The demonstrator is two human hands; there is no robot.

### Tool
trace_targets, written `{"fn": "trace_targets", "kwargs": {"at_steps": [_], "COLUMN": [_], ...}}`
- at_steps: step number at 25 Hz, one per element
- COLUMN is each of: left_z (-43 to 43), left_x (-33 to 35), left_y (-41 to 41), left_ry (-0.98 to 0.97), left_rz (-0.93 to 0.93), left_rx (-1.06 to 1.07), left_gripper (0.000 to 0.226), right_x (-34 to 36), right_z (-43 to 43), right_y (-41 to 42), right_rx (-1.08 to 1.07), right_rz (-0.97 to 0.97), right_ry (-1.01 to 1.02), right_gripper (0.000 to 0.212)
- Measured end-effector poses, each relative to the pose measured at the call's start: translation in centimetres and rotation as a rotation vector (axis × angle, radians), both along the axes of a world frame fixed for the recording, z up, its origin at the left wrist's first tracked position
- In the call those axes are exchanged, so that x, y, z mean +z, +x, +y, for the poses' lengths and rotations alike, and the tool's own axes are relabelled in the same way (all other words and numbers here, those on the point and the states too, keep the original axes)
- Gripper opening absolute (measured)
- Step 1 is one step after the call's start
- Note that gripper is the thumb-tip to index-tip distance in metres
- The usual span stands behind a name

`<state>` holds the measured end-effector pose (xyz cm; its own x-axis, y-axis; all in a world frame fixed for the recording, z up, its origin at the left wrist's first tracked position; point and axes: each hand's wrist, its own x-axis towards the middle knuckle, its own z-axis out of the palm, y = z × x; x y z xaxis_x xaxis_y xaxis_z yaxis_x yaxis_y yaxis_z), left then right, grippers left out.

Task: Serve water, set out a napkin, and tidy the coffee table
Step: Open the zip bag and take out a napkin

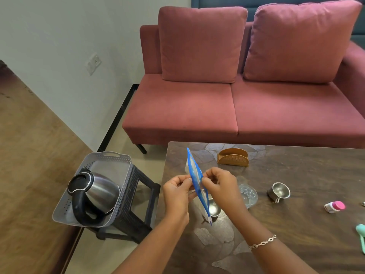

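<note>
A thin blue and clear plastic packet of napkins (194,171) stands edge-on above the left end of the dark coffee table (296,224). My left hand (176,192) pinches it from the left and my right hand (219,184) pinches it from the right, near its middle. Behind the packet stands an empty brown woven napkin holder (233,157). A clear glass (247,195) lies by my right wrist. One small steel cup (214,209) sits under the packet, another (279,191) further right. A steel kettle (92,192) rests in a grey tray (120,169).
The grey tray sits on a dark wicker stool (136,210) left of the table. A pink-capped white bottle (334,207) and a teal object (361,236) lie at the table's right. A red sofa (246,107) stands behind the table.
</note>
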<state>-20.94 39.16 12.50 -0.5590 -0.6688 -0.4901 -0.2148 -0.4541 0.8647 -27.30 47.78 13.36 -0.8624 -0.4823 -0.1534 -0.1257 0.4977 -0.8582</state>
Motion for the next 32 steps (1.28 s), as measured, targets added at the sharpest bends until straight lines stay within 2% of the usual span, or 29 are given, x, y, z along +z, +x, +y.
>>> {"fn": "trace_targets", "kwargs": {"at_steps": [3, 11, 16, 18, 21, 25, 27, 32], "left_z": [-0.6, -2.4, -1.7, -0.4, 1.1, 0.2, -0.7, -1.9], "left_x": [0.2, 0.5, 0.4, 0.3, 0.2, 0.5, 0.5, 0.5], "left_y": [0.3, 0.9, 0.8, 0.8, 0.6, 0.5, 0.6, 0.8], "left_ry": [0.011, -0.243, -0.309, -0.327, -0.345, -0.472, -0.571, -0.680], "left_rz": [0.017, -0.023, 0.023, 0.015, -0.023, -0.099, -0.178, -0.266], "left_rx": [0.032, 0.105, 0.069, -0.022, -0.183, -0.216, -0.233, -0.186], "left_gripper": [0.016, 0.022, 0.018, 0.010, 0.025, 0.009, 0.017, 0.010], "right_x": [0.0, 0.0, -0.2, -0.3, -0.1, -0.5, -0.6, -0.7], "right_z": [0.3, 0.8, 0.3, -0.1, -0.2, 0.4, 0.6, 0.9], "right_y": [-0.3, -0.1, 0.5, 0.8, 0.9, 0.5, 0.6, 0.4], "right_rx": [-0.094, -0.183, -0.164, -0.146, -0.108, -0.092, -0.132, -0.190], "right_rz": [-0.062, 0.187, 0.285, 0.265, 0.163, 0.023, -0.007, 0.178], "right_ry": [-0.080, 0.014, -0.014, -0.054, -0.124, -0.225, -0.237, -0.163], "right_gripper": [0.016, 0.014, 0.009, 0.010, 0.018, 0.019, 0.015, 0.029]}}
